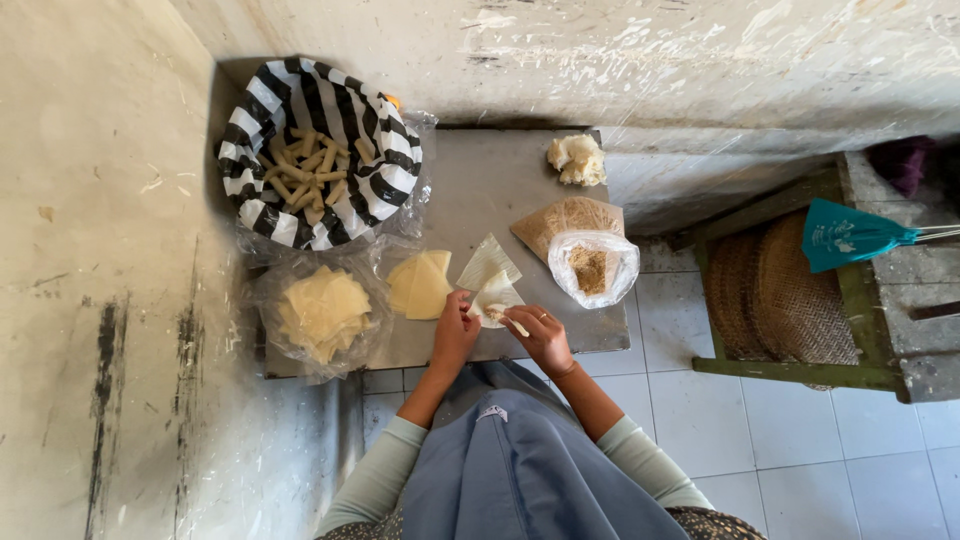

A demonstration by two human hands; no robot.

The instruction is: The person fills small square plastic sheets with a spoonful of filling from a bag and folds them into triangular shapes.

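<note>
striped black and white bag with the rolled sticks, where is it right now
In the head view the striped bag sits at the far left corner of the grey table, against the wall, just beyond the clear bag of pale wrappers.

Both hands, left (455, 335) and right (541, 335), meet with fingers pinched.

On the table (470, 180): one striped bag of rolls (318, 150), two clear bags (322, 312), two loose wrapper stacks (420, 284), one dough lump (577, 158), two hands.
</note>
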